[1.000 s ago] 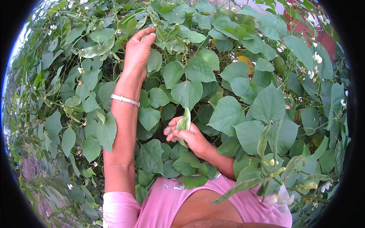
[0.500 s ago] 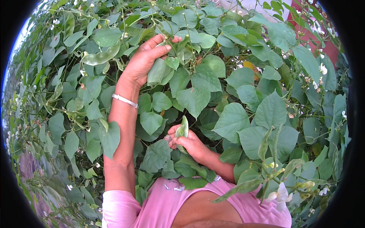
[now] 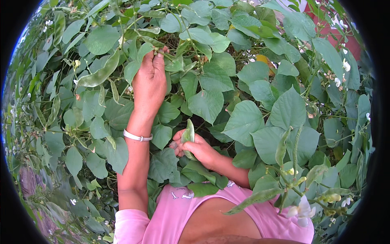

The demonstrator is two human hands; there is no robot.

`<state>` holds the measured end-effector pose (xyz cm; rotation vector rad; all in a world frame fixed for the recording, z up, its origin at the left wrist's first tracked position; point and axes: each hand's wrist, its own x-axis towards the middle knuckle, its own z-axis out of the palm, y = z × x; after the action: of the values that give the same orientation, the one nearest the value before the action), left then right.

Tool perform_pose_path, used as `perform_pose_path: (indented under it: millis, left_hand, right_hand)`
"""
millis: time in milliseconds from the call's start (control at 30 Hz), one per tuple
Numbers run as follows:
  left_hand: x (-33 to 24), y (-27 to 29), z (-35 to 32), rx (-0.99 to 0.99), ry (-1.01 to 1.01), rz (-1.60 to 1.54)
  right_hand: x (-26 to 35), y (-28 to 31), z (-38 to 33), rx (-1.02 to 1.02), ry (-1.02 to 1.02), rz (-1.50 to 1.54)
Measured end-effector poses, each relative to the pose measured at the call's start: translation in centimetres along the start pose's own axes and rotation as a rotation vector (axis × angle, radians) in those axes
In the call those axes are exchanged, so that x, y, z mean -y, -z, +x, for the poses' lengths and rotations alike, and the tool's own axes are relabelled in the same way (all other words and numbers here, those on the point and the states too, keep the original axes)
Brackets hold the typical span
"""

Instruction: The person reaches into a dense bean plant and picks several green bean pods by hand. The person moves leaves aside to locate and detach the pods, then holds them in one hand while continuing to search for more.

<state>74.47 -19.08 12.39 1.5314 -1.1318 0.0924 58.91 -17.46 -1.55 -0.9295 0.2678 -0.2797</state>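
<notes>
Currently, your right hand [image 3: 199, 149], just off the middle of the view toward 6 o'clock, is partly closed, its thumb pressing a flat green pod [image 3: 188, 136] against curled fingers so that the pod's tip points to about 12 o'clock. Up at 11 o'clock, your left hand [image 3: 151, 79] has its fingers drawn in among green leaves [image 3: 131, 71] that partly cover it, so whether it grips anything cannot be told. A large pod [image 3: 101, 73] hangs at 10 o'clock, and a white flower [image 3: 303, 209] shows at 4 o'clock.
</notes>
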Motion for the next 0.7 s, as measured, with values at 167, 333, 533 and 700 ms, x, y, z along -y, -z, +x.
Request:
perform_pose_path:
  millis: [167,333,533,700]
  left_hand:
    - [1.1,1.3,-1.5,0.098,-0.131,0.046]
    - [1.7,1.7,-1.9,0.118,-0.195,0.006]
    - [1.7,1.1,-1.8,0.016,-0.149,0.019]
    - [0.4,0.7,-1.0,-0.050,-0.072,0.016]
  right_hand:
    - [-0.1,-0.1,0.1,0.002,0.021,-0.003]
    - [-0.3,-0.1,-0.1,0.023,0.019,0.000]
    - [-0.7,0.1,-0.4,0.010,-0.003,-0.034]
    - [-0.7,0.2,-0.5,-0.011,-0.015,-0.023]
